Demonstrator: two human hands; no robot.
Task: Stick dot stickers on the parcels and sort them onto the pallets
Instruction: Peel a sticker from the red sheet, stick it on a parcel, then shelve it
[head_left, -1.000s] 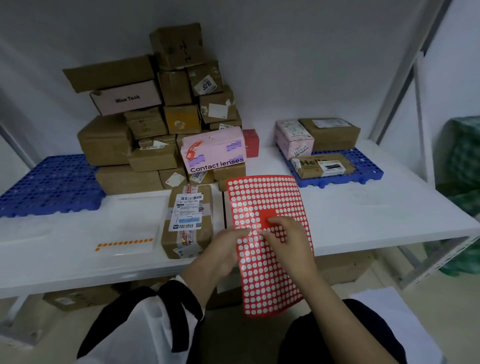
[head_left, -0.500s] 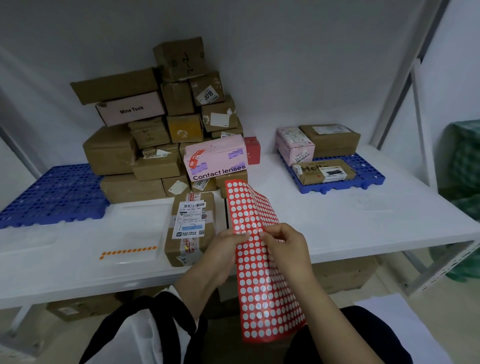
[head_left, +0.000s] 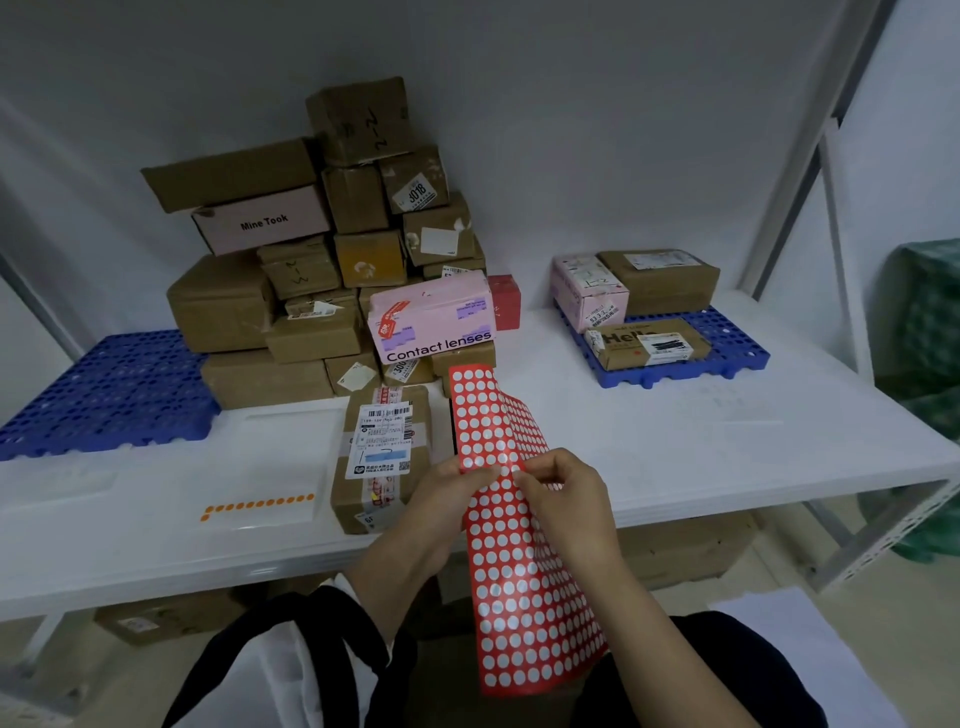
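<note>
White table: its front edge runs just behind both hands. A metal shelf post rises at the right rear.

Bare tabletop shows between the labelled parcel and the right pallet, and on toward the right edge. To the left, the tabletop in front of the left pallet carries only a strip of orange dots on clear backing.

The parcel stack stands against the back wall just right of the left pallet; whether it overlaps the pallet, cannot tell. A pink box marked "Contact lenses" leans at the stack's front. The right pallet holds three parcels, with blue grid showing at its right side.

Sticker sheet: red with rows of white dots, held upright in front of the table edge and right of the labelled parcel. It is creased lengthwise at the top, so the upper part bends back. Its lower end hangs below tabletop level.

Left hand pinches the sheet's left edge at mid-height, thumb on the front. Right hand pinches the sheet at the crease, fingertips close to the left thumb, fingers curled
</note>
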